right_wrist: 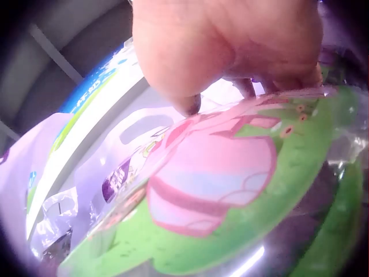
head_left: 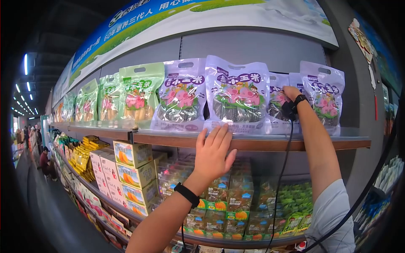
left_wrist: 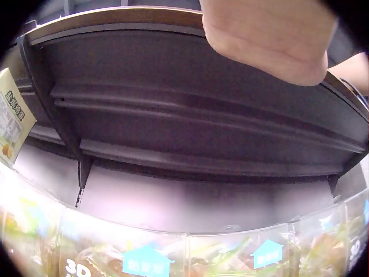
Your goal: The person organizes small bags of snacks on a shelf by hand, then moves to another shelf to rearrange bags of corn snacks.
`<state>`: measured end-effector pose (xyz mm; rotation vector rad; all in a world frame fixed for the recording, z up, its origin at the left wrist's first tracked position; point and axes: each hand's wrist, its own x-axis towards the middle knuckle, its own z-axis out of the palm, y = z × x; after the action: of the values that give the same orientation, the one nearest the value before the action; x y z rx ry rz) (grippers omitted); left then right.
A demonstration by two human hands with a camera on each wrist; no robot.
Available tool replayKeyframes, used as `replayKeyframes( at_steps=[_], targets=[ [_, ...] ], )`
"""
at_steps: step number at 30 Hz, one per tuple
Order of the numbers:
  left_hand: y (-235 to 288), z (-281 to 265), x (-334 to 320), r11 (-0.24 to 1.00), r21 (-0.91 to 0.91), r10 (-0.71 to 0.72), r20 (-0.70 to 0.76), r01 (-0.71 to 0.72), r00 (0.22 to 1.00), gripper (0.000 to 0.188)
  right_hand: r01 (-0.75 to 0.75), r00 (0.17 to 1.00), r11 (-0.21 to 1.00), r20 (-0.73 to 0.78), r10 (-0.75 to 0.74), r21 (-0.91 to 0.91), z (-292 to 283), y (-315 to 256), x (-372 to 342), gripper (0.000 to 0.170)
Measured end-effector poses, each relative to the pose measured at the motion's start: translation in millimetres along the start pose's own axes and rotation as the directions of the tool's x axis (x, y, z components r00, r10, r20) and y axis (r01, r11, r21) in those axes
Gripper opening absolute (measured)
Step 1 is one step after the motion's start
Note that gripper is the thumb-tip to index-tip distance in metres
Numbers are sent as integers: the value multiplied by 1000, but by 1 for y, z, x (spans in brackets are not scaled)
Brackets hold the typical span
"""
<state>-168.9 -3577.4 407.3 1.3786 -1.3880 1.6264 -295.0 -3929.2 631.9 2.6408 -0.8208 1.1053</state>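
Observation:
Purple bags of corn stand upright along the top shelf. My left hand (head_left: 215,152), fingers extended, rests at the shelf's front edge with its fingertips against the bottom of the large front bag of corn (head_left: 237,90). Its palm heel (left_wrist: 271,43) shows at the top of the left wrist view; its fingers are hidden there. Farther right, my right hand (head_left: 294,93) reaches between bags and grips the upper part of a bag of corn (head_left: 276,110) set farther back. The right wrist view shows the curled thumb and fingers (right_wrist: 190,105) at that bag's pink-and-green printed front.
Another purple bag (head_left: 322,95) stands right of my right wrist, and green bags (head_left: 141,92) line the shelf to the left. Below are clear 3D-labelled packs (head_left: 239,198) and stacked boxes (head_left: 134,177). A black cable (head_left: 280,181) hangs from my right wrist.

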Motion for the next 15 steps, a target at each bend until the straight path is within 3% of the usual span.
replayKeyframes(
  at_steps=[2,4,5,8,10,14,15],
  targets=[
    [0,1,0,1000,-4,1,-14,-1,1000,46,8,1000,1000,30,-7,-27,0,2,3,37],
    [0,1,0,1000,-8,3,-13,-4,1000,46,-5,988,1000,-156,8,21,13,13,18,37],
    [0,0,0,1000,-8,2,-13,-2,1000,46,-4,988,1000,-157,7,21,16,17,21,37],
    [0,0,-1,1000,-5,2,-4,-2,1000,46,77,972,996,-226,-64,50,22,27,26,33],
    [0,0,-1,1000,-4,0,-9,-1,1000,46,195,918,980,-344,-195,-36,24,29,26,28],
    [1,-1,0,1000,-2,-8,5,8,1000,46,183,936,981,-316,-156,57,23,30,24,25],
    [1,-2,0,1000,1,-6,6,6,1000,46,134,963,975,-253,-86,176,29,42,37,35]
  ],
)
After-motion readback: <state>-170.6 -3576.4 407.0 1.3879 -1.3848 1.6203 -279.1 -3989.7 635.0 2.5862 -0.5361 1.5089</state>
